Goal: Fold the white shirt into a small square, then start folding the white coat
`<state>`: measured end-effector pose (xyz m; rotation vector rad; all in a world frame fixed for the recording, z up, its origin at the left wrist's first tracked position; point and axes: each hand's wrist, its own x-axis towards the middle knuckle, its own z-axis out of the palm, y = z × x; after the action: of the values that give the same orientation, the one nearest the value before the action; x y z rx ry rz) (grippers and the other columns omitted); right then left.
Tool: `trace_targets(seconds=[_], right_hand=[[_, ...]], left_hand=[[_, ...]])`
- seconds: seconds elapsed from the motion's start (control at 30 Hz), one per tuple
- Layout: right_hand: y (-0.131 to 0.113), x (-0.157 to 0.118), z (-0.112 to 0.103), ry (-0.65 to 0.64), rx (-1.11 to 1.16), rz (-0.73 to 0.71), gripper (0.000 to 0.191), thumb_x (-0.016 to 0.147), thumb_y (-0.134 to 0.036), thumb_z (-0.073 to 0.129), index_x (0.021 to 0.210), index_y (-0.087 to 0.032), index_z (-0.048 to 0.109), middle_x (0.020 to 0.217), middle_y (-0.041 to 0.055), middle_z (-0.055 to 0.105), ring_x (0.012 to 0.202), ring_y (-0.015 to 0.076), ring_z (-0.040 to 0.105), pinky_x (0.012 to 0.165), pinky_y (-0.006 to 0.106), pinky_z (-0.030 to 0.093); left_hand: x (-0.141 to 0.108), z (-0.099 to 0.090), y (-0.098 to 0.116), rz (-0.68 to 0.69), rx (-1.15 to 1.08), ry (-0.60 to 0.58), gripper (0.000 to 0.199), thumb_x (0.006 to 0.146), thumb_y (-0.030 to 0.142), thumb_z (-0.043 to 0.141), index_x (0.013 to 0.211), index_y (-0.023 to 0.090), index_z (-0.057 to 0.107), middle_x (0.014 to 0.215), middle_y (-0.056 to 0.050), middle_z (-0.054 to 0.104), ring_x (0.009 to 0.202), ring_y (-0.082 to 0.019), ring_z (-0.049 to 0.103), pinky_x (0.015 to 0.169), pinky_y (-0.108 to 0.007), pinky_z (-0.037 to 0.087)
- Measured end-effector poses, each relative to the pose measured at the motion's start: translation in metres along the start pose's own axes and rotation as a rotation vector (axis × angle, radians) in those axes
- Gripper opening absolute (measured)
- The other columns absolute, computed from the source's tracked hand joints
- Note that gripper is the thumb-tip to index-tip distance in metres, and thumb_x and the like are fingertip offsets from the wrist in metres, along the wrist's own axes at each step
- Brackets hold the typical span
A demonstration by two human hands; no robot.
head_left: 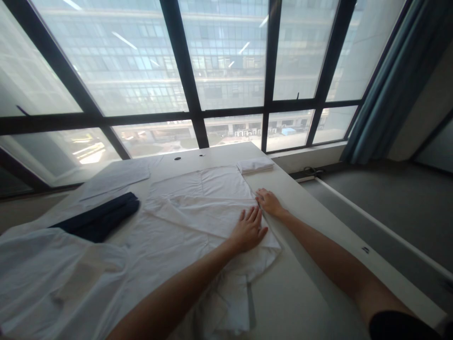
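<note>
A white garment (184, 222) with seams and gathers lies spread over the white table, one part folded across it. My left hand (249, 229) rests flat on its right side, fingers spread and palm down on the fabric. Just beyond it, my right hand (269, 202) lies at the garment's right edge, its fingers stretched out and touching the cloth border. Its thumb is partly hidden, and I see no fabric clearly gripped. Wrinkles run across the cloth to the left of both hands.
A folded white cloth (255, 165) lies near the table's (304, 226) far right corner. On the left are a dark navy folded cloth (102, 215) and more white fabric (60, 274). Large windows (226, 56) stand behind the table; a blue curtain (385, 89) hangs at right.
</note>
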<state>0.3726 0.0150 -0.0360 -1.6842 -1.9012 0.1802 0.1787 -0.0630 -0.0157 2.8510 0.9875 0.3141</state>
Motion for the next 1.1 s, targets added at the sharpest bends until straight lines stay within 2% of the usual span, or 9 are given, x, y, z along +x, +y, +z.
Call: trace_targets(seconds=[0.13,0.23,0.33,0.4,0.53,0.63,0.8,0.97,1.1], right_hand=[[-0.002,0.002,-0.003,0.077,0.048,0.005,0.045,0.098,-0.021,0.038,0.136,-0.020,0.063,0.141,0.0112,0.061,0.139,0.0225,0.047,0.118,0.039,0.033],[-0.013,-0.002,-0.004,0.082,0.137,-0.102,0.048,0.098,-0.022,0.036,0.138,-0.016,0.062,0.145,0.0108,0.058,0.142,0.0206,0.044,0.119,0.038,0.032],[-0.027,-0.009,-0.002,-0.085,0.165,-0.261,0.048,0.100,-0.027,0.036,0.142,-0.020,0.058,0.151,0.0076,0.051,0.147,0.0207,0.037,0.122,0.044,0.026],[-0.033,-0.013,-0.001,-0.211,0.116,-0.305,0.047,0.102,-0.029,0.034,0.143,-0.022,0.057,0.153,0.0081,0.048,0.148,0.0231,0.034,0.122,0.051,0.022],[-0.032,-0.016,-0.005,-0.249,-0.038,-0.195,0.047,0.105,-0.033,0.034,0.146,-0.022,0.054,0.156,0.0114,0.043,0.149,0.0308,0.032,0.119,0.064,0.016],[-0.028,-0.014,-0.012,-0.232,-0.101,-0.099,0.046,0.105,-0.035,0.035,0.147,-0.024,0.052,0.157,0.0110,0.042,0.149,0.0335,0.031,0.118,0.066,0.016],[-0.029,-0.014,-0.015,-0.232,-0.200,-0.024,0.048,0.106,-0.036,0.031,0.147,-0.020,0.050,0.158,0.0126,0.041,0.149,0.0301,0.030,0.118,0.060,0.021],[-0.034,-0.020,-0.012,-0.144,-0.303,-0.022,0.048,0.107,-0.037,0.028,0.136,-0.015,0.059,0.149,0.0169,0.052,0.143,0.0272,0.040,0.118,0.050,0.025],[-0.033,-0.021,-0.010,-0.063,-0.265,-0.058,0.049,0.105,-0.035,0.031,0.141,-0.012,0.056,0.151,0.0179,0.050,0.146,0.0275,0.037,0.119,0.048,0.023]], left_hand=[[-0.002,-0.002,0.000,0.036,0.009,-0.029,0.072,0.103,0.057,0.027,0.159,0.010,0.024,0.165,-0.022,0.021,0.154,-0.034,0.012,0.121,-0.057,0.015],[-0.001,-0.004,-0.001,0.052,0.010,-0.030,0.076,0.102,0.060,0.028,0.159,0.009,0.025,0.165,-0.024,0.019,0.154,-0.038,0.011,0.120,-0.059,0.015],[-0.001,-0.002,-0.001,0.065,0.005,0.015,0.077,0.101,0.059,0.033,0.157,0.007,0.028,0.163,-0.025,0.024,0.154,-0.037,0.012,0.121,-0.057,0.015],[-0.001,-0.001,-0.001,0.073,0.001,0.039,0.075,0.101,0.057,0.036,0.155,0.005,0.033,0.161,-0.024,0.029,0.154,-0.035,0.013,0.122,-0.054,0.014],[-0.001,-0.001,0.000,0.058,-0.014,0.034,0.076,0.100,0.057,0.037,0.155,0.005,0.031,0.161,-0.024,0.029,0.153,-0.034,0.017,0.123,-0.051,0.016],[-0.001,-0.001,0.000,0.045,-0.019,0.007,0.080,0.101,0.058,0.035,0.157,0.002,0.024,0.163,-0.025,0.024,0.154,-0.034,0.016,0.122,-0.050,0.017],[-0.002,0.001,0.000,0.034,-0.009,-0.020,0.082,0.101,0.061,0.027,0.158,0.001,0.022,0.164,-0.025,0.020,0.154,-0.034,0.012,0.123,-0.051,0.015],[-0.007,0.007,0.002,0.048,-0.013,-0.012,0.084,0.101,0.062,0.025,0.157,-0.001,0.020,0.164,-0.026,0.017,0.154,-0.035,0.010,0.123,-0.051,0.014],[0.001,0.003,-0.008,0.100,-0.048,-0.002,0.074,0.102,0.059,0.030,0.156,0.008,0.030,0.162,-0.021,0.030,0.152,-0.030,0.024,0.122,-0.046,0.022]])
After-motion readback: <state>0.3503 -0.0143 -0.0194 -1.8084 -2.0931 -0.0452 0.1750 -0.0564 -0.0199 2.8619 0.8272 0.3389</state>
